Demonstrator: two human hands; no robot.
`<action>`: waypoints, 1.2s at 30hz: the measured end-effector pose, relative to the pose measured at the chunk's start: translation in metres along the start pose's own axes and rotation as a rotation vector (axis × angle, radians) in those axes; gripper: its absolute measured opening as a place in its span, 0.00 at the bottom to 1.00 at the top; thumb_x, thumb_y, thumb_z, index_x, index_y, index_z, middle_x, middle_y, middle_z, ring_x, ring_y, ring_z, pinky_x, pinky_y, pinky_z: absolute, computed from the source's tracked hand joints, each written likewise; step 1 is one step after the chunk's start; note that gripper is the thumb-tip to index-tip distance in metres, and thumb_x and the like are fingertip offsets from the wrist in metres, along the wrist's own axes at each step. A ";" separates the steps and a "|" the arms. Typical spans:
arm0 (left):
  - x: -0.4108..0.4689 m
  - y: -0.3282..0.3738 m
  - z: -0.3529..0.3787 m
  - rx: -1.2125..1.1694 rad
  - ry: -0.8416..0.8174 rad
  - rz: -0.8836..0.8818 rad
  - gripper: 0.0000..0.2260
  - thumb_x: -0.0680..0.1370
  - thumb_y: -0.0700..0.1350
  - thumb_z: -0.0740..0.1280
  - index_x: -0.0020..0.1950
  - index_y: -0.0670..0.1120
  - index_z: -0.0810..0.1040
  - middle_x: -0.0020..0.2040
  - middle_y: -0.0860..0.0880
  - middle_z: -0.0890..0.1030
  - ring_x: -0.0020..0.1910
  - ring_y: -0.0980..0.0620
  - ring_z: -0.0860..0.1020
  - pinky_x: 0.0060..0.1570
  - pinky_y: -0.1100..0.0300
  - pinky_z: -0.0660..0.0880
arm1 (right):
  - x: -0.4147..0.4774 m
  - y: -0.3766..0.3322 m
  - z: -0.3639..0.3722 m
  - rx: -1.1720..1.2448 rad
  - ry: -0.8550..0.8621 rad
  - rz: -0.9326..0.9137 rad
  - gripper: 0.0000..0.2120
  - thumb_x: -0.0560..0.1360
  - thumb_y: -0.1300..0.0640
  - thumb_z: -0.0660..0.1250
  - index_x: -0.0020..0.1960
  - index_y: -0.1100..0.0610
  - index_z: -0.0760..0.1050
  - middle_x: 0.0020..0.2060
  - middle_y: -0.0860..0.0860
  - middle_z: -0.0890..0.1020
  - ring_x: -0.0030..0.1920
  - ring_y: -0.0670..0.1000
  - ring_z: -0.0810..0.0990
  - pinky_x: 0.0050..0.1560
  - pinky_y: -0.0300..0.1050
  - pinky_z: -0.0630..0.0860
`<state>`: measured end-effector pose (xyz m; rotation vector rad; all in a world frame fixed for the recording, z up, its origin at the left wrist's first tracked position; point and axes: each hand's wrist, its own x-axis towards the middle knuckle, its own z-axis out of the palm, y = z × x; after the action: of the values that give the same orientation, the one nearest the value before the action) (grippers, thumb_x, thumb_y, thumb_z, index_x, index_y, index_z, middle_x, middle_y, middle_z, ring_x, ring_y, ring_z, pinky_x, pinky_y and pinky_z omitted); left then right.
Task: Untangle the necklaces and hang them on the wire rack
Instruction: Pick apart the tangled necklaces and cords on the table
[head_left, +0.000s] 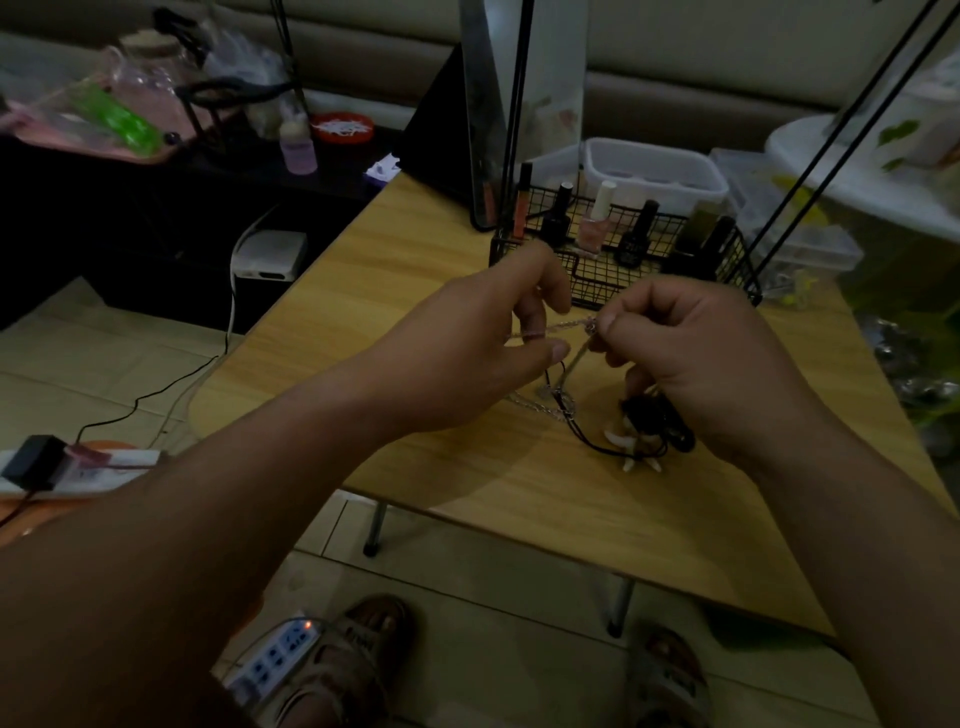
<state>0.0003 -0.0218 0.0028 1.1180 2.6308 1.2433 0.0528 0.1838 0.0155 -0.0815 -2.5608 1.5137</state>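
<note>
A thin silver chain necklace (571, 325) is stretched between my two hands above the wooden table (519, 493). My left hand (483, 343) pinches one part of the chain with curled fingers. My right hand (691, 348) pinches the chain at a small knot or clasp. The rest of the silver chain trails down onto the table, tangled with a black cord necklace (649, 431) that has pale tooth-shaped pendants. The black wire rack (727, 265) stands just behind my hands, its tall uprights rising out of view.
Nail polish bottles (592, 228) fill the rack's basket. White plastic containers (654, 171) sit behind it. A dark side table with a pink bottle (297, 145) stands at the left. Power strips (275, 660) and cables lie on the floor by my feet.
</note>
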 end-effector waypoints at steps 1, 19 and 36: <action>0.000 0.001 0.001 -0.008 0.005 -0.003 0.11 0.80 0.48 0.73 0.59 0.53 0.74 0.45 0.55 0.78 0.39 0.62 0.74 0.37 0.70 0.67 | 0.000 0.000 -0.001 0.034 -0.002 0.007 0.06 0.77 0.58 0.71 0.42 0.53 0.83 0.40 0.53 0.86 0.38 0.56 0.82 0.37 0.51 0.80; -0.001 0.002 -0.006 -0.501 -0.149 -0.292 0.08 0.87 0.45 0.60 0.52 0.46 0.78 0.38 0.47 0.81 0.34 0.48 0.76 0.37 0.52 0.71 | -0.011 0.000 0.007 -0.204 0.019 -0.264 0.06 0.77 0.59 0.74 0.43 0.50 0.80 0.39 0.45 0.82 0.33 0.40 0.78 0.32 0.31 0.70; -0.004 0.003 -0.001 -0.206 -0.012 -0.117 0.04 0.81 0.43 0.72 0.52 0.47 0.78 0.47 0.52 0.83 0.29 0.48 0.83 0.31 0.49 0.80 | -0.012 0.005 0.012 -0.226 -0.006 -0.316 0.06 0.78 0.57 0.74 0.45 0.48 0.81 0.38 0.42 0.82 0.36 0.45 0.81 0.31 0.35 0.73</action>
<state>0.0042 -0.0239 0.0046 0.9229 2.4497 1.4382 0.0624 0.1743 0.0046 0.2875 -2.5864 1.1126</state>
